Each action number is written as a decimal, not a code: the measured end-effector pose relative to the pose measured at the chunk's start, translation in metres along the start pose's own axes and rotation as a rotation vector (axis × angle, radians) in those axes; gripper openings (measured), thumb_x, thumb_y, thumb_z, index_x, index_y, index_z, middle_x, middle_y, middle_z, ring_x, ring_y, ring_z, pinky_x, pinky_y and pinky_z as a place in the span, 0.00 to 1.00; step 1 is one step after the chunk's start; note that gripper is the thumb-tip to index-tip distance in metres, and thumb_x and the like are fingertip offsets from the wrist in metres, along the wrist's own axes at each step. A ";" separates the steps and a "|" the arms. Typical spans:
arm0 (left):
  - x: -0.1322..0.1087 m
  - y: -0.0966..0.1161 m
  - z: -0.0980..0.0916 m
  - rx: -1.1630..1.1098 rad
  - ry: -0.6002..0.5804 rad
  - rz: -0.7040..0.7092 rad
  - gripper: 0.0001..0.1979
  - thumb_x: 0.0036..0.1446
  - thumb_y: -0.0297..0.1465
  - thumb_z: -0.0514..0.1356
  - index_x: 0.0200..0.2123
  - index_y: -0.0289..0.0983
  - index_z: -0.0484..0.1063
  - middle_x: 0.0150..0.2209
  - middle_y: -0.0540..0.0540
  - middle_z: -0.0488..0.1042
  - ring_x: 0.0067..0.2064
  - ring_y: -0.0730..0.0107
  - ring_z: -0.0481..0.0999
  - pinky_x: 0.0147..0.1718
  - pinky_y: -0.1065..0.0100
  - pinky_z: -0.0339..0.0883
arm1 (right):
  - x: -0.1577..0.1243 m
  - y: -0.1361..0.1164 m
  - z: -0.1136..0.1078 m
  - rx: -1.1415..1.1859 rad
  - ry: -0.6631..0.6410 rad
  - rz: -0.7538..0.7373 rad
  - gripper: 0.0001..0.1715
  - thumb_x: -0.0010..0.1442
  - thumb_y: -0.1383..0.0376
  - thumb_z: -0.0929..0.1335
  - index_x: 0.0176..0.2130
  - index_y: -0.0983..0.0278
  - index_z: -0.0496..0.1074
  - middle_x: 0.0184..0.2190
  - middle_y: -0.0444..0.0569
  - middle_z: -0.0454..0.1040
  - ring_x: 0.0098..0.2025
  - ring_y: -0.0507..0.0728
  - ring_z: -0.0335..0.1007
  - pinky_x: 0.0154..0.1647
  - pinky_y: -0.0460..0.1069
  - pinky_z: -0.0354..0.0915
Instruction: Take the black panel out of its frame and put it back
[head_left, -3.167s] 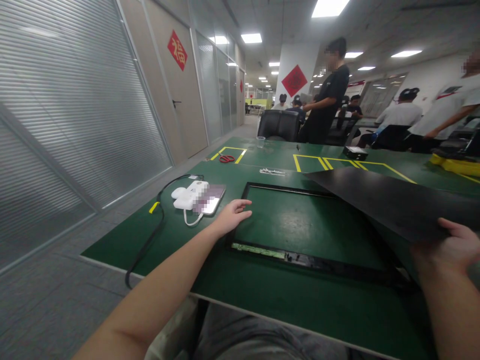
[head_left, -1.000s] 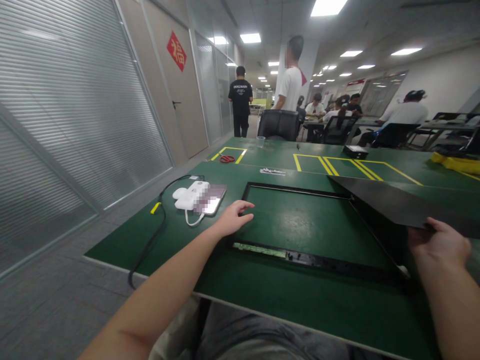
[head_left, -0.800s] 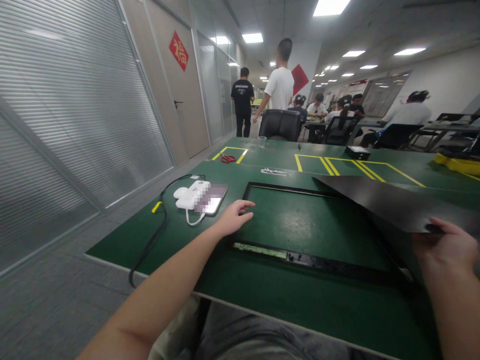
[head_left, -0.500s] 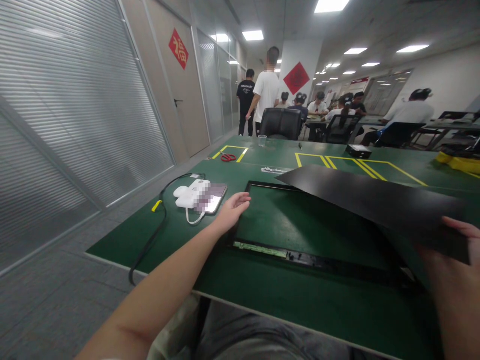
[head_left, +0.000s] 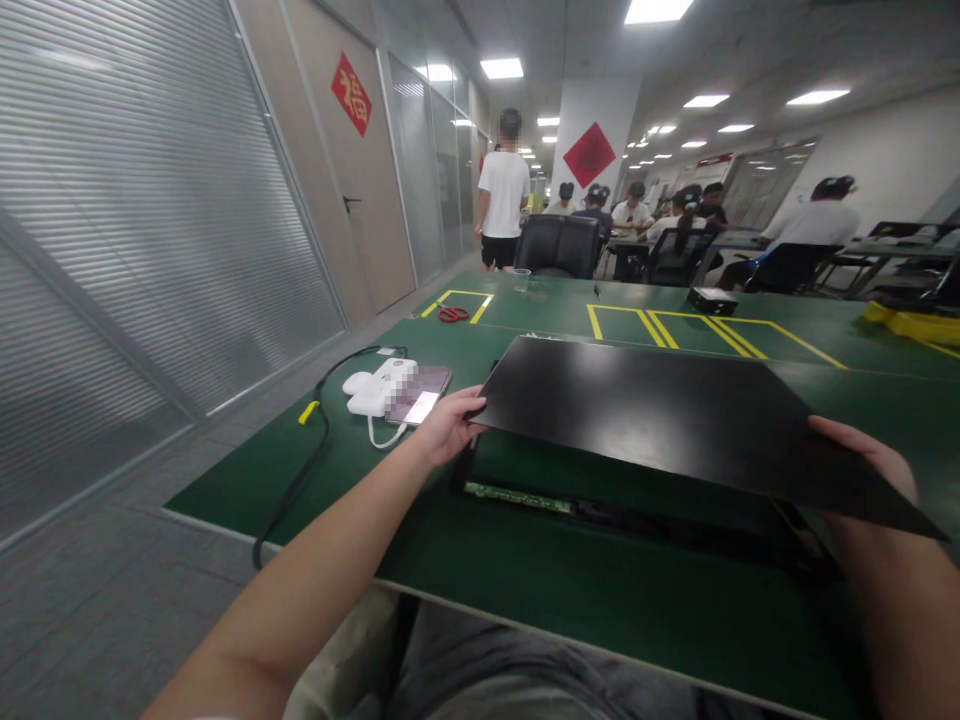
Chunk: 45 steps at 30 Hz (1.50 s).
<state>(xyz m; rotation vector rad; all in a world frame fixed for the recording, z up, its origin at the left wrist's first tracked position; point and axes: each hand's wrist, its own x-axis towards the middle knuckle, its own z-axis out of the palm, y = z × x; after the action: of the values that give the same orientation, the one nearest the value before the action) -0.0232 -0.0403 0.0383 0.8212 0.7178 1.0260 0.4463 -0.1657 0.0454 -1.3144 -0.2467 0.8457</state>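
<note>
A thin black rectangular panel [head_left: 645, 400] is held up above the table between my two hands. My left hand [head_left: 452, 425] pinches its left edge, thumb on top. On the right side, my right hand [head_left: 870, 460] grips the panel's edge, with the fingers mostly hidden beneath. Under the panel lies a black rectangular frame [head_left: 675, 530], largely covered by it. A green circuit strip [head_left: 517, 497] shows along the frame's near side. The panel is apart from the frame at its near edge; contact at the far side cannot be made out.
Left of the panel lie a phone [head_left: 420, 392], a white charger-like block [head_left: 382, 387] and a black cable [head_left: 322, 450] on the green table [head_left: 330, 510]. Farther back are red scissors [head_left: 453, 314], a clear cup [head_left: 522, 280], a black box [head_left: 712, 301] and a chair [head_left: 559, 246]. Several people are beyond.
The panel has moved left and levelled out over the frame. My left hand, empty before, now grips its left edge. In the background, a person in white has walked farther off.
</note>
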 end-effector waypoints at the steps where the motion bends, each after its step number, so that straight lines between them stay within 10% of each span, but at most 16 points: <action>1: 0.000 0.001 0.000 -0.019 0.018 0.005 0.12 0.49 0.18 0.62 0.37 0.31 0.81 0.32 0.44 0.82 0.29 0.73 0.78 0.28 0.75 0.74 | -0.001 -0.001 0.002 -0.024 -0.009 0.050 0.08 0.52 0.69 0.68 0.33 0.59 0.76 0.29 0.48 0.81 0.31 0.62 0.79 0.38 0.60 0.80; 9: -0.004 0.015 0.000 -0.100 0.118 0.115 0.13 0.45 0.19 0.63 0.37 0.31 0.80 0.29 0.47 0.80 0.26 0.76 0.76 0.23 0.78 0.70 | -0.008 0.012 0.014 -0.329 -0.256 0.195 0.14 0.53 0.66 0.68 0.42 0.59 0.77 0.35 0.51 0.83 0.37 0.63 0.81 0.37 0.56 0.78; 23: -0.008 0.013 -0.003 0.142 0.078 0.089 0.15 0.29 0.23 0.62 0.27 0.38 0.69 0.24 0.55 0.72 0.25 0.74 0.69 0.20 0.75 0.64 | -0.012 0.018 0.024 -0.415 -0.031 -0.035 0.19 0.60 0.69 0.66 0.51 0.62 0.68 0.26 0.53 0.79 0.28 0.56 0.79 0.30 0.45 0.73; 45: -0.012 0.015 0.000 0.229 0.009 0.157 0.25 0.30 0.24 0.73 0.34 0.37 0.67 0.29 0.52 0.77 0.28 0.69 0.77 0.28 0.69 0.70 | -0.016 0.019 0.029 -0.398 -0.068 -0.060 0.09 0.62 0.67 0.65 0.44 0.62 0.70 0.26 0.52 0.80 0.30 0.56 0.79 0.31 0.46 0.74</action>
<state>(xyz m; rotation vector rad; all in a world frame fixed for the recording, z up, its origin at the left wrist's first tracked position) -0.0342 -0.0466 0.0529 1.0850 0.7975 1.1013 0.4099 -0.1547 0.0407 -1.6395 -0.5258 0.8164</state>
